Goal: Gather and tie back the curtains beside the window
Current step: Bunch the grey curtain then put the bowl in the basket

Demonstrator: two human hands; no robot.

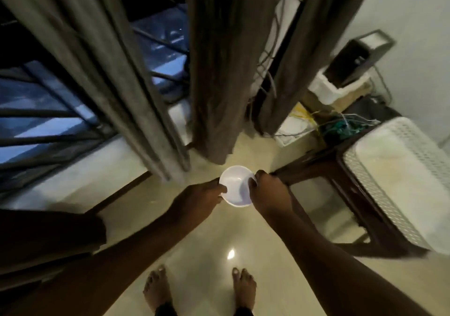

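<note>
Counted: three grey-brown fabric curtain panels: left panel (80,55), centre panel (219,72), right panel (304,55). One round white plastic bowl (237,185). Two bare hands: left hand (202,195), right hand (269,192). Two bare feet: left foot (157,289), right foot (244,289). One white perforated plastic basket (401,181).

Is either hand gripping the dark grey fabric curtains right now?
No, the left hand and right hand both hold a small round white bowl, while the dark grey fabric curtains hang free of them.
</note>
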